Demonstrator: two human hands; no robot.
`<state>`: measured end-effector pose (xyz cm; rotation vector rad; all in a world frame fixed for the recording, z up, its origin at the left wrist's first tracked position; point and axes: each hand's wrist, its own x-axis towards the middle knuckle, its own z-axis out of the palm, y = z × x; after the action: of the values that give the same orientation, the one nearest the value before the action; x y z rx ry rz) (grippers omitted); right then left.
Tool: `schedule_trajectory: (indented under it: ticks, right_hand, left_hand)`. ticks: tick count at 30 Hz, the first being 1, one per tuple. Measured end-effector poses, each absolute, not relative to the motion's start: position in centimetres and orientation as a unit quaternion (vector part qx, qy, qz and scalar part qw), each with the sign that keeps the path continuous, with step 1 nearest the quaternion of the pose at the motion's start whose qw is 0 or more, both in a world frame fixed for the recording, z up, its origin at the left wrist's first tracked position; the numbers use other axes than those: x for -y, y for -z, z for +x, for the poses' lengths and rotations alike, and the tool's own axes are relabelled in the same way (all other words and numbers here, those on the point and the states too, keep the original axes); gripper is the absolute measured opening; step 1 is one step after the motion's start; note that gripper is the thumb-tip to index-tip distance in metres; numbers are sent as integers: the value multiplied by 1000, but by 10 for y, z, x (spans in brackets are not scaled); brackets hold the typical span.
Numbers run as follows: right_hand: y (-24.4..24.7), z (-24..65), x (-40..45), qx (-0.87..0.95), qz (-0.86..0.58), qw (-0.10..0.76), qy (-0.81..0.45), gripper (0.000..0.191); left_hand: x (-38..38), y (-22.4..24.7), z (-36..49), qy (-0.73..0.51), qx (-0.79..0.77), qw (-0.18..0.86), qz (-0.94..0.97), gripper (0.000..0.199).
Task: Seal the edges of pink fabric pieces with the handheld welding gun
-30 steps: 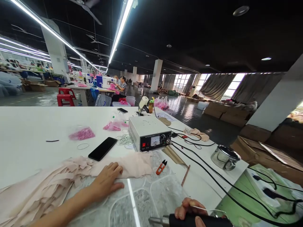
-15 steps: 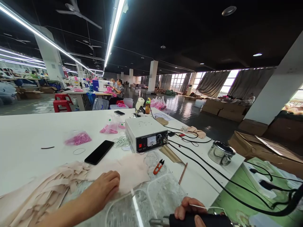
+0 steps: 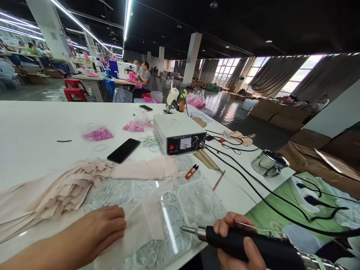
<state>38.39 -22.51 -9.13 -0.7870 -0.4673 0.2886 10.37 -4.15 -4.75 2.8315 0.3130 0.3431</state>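
Observation:
My left hand rests on a sheer beige fabric piece, its fingers bent together on the cloth; the thumb is hidden. In my right hand is a black ultrasonic handpiece with a pointed metal tip, fingers wrapped round its body. The tip points left, just right of the fabric piece and apart from it. Under the cloth lies a clear patterned mat. Another beige strip lies flat behind, beside a heap of beige strips at the left.
A white control box with a meter stands behind the mat, black cables running right. Around it lie orange thread snips, a black phone, a pink bag and a steel mug. A person sits at a sewing machine beyond.
My left hand has come nearer to me, and a fabric piece now lies under it on the mat. The handpiece has risen further into view with my right hand. The view has tilted down.

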Motion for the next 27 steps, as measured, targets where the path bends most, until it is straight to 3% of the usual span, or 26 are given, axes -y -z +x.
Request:
schedule_trajectory:
  ticks: [5,8,18,22,27]
  right_hand:
    - [84,378,222,262,-377,875,-156,26]
    - [82,378,224,273,-378,869,-166,25]
    - [92,344,186,320,-353,863,-168,22]
    - [95,352,158,321,-374,868,-62,19]
    - [99,375,151,310,-386,869,0,18]
  left_hand:
    - [47,68,139,-124,13,-29,992,29]
    - [52,77,132,-94,48,-52,993,33]
    - [47,80,121,-93,46,31,994,42]
    - [42,88,118,-141,37,150,978,48]
    - [40,98,116,-149,38,159,975,45]
